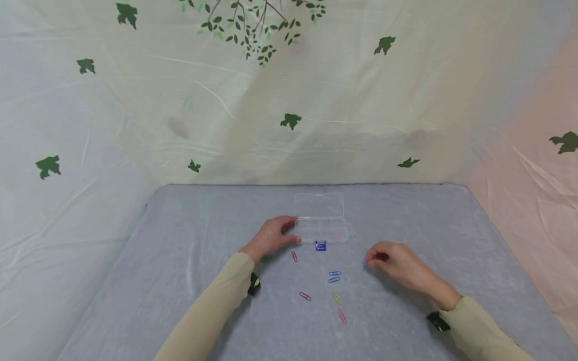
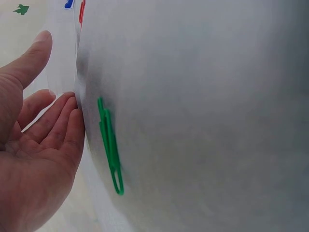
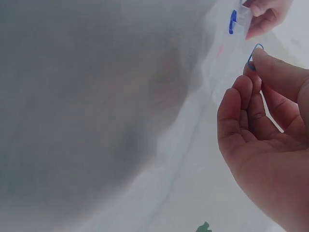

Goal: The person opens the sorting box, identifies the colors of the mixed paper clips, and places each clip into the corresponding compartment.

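Observation:
A clear plastic box (image 1: 316, 231) with dividers lies on the table, its lid (image 1: 319, 204) laid back. My left hand (image 1: 271, 238) holds the box's left end, thumb at the front corner and fingers at the back. A blue latch (image 1: 320, 246) sticks out at the front, and something pink (image 1: 336, 239) shows in the right part of the box. Right of the box, my right hand (image 1: 392, 263) pinches a blue paper clip (image 3: 256, 52) between thumb and forefinger. Below my left wrist lies a green paper clip (image 2: 111, 150).
Between my arms, loose paper clips are scattered: a red one (image 1: 294, 256) near the box, a darker red one (image 1: 305, 296), two blue ones (image 1: 334, 277), a yellow one (image 1: 336, 298) and a pink one (image 1: 341, 316). Behind the grey-covered table (image 1: 217, 210) hangs a leaf-patterned cloth (image 1: 253, 150).

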A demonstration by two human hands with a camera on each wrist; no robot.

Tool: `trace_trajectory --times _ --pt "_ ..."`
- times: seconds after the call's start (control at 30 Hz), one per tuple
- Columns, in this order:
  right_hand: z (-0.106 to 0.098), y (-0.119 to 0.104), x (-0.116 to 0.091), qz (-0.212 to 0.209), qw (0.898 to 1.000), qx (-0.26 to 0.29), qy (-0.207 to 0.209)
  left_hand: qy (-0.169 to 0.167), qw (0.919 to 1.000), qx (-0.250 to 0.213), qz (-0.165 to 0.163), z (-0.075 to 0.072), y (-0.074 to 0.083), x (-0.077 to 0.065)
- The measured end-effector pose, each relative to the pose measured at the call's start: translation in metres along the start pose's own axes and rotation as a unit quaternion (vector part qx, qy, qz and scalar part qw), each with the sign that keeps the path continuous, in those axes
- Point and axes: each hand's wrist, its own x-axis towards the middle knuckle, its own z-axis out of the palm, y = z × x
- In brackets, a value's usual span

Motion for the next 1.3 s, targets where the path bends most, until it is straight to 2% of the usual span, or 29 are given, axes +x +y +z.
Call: trace_trajectory --times 0.6,1.0,1.3 --pt "-0.006 -0.011 0.011 0.017 0.998 0.025 0.052 0.002 1.0 -0.007 -0.004 -0.001 0.0 -0.001" --pt "-0.008 -0.019 0.023 0.007 0.996 0.021 0.084 -0.001 0.9999 -0.012 -0.006 0.0 -0.002 -0.001" --pt "-0.008 -0.026 0.036 0.024 0.995 0.025 0.096 -0.003 0.9999 -0.012 -0.006 0.0 -0.001 -0.001"
